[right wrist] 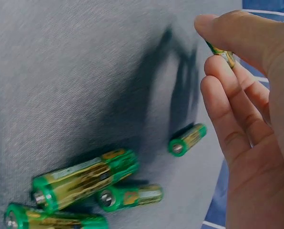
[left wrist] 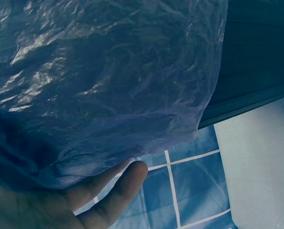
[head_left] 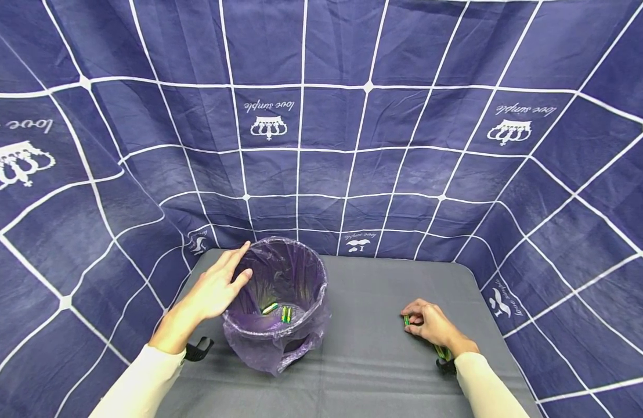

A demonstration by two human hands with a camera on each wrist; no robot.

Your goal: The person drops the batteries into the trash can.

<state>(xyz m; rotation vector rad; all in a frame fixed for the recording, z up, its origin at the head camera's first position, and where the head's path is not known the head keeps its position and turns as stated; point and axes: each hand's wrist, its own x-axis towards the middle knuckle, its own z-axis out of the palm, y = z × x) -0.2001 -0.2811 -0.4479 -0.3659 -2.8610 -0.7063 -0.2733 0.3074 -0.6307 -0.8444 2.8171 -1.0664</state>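
Observation:
In the head view, my right hand [head_left: 431, 323] pinches a small green-and-gold battery [head_left: 407, 320] between thumb and fingers, above the table at the right. The right wrist view shows several loose batteries [right wrist: 87, 179] of two sizes lying on the cloth below that hand. On the left stands a round bin lined with a thin purple plastic bag [head_left: 300, 343]. My left hand [head_left: 214, 290] is at the bin's left rim, fingers extended, thumb over the opening. Inside, several batteries [head_left: 286, 314] lie at the bottom. The left wrist view shows the bag's hanging edge [left wrist: 142, 124] beside my fingers.
Grey cloth covers the table [head_left: 368, 325], which stretches between the bin and my right hand. A blue curtain [head_left: 332, 116] with white grid lines rises behind the table and along both sides.

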